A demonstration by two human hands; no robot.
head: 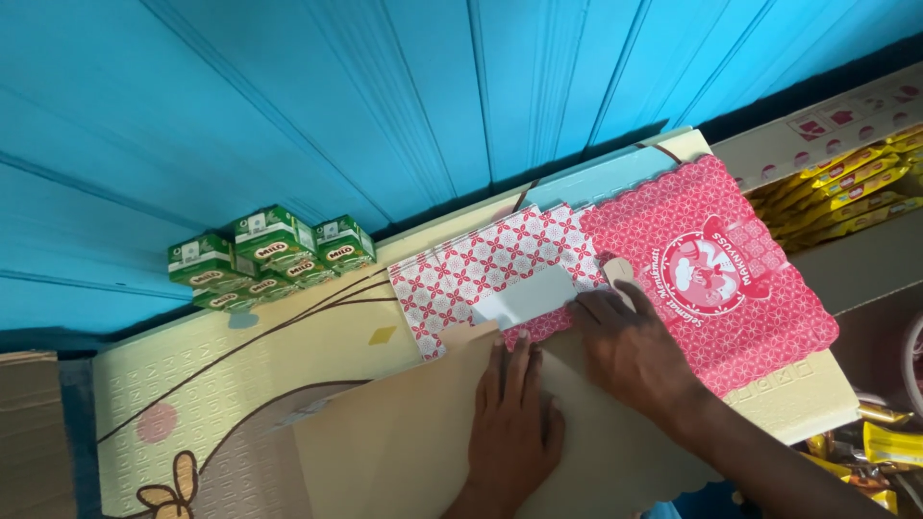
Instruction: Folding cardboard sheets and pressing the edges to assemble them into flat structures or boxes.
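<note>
My left hand [514,423] lies flat, palm down, on the plain brown inside of an unfolded cardboard box [404,442]; fingers straight, close together, tips pointing away from me twd a small white flap [527,296]; nothing pinched. My right hand [630,351] sits just beside it, to the right, also pressing down on the brown card; fingers bent a bit, fingertips [596,306] touching the white flap's near edge; thumb tucked out of sight, so can't tell if it grips anything. The box is opened flat across a cream foam mat [221,384] w/ brown curved lines and a flower print; its red-and-white patterned panel [461,269] lies just past my fingertips, and a bigger red panel w/ a round white logo [716,279] spreads to the right of my right hand, scalloped along its edge. Green drink cartons [269,255] stand stacked at the mat's far left edge, well apart from both hands, against a blue corrugated wall [385,96]. Top right, an open carton of yellow packets [856,187]; more yellow wrappers [889,447] low right, partly cut off.
</note>
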